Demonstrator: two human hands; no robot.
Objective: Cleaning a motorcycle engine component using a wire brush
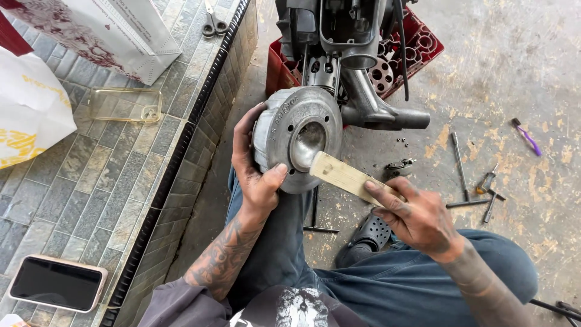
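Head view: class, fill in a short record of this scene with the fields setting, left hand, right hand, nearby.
setting: concrete floor beside a tiled ledge
left hand: grips round metal engine part
right hand: holds wooden block against the part's hollow
nearby: red crate, scissors, phone, loose tools

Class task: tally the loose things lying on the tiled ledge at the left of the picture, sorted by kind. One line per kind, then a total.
Bags: 2, a white patterned bag and a white-and-yellow bag
Phones: 1, phone
Clear phone cases: 1, clear case
Scissors: 1, scissors
Total: 5
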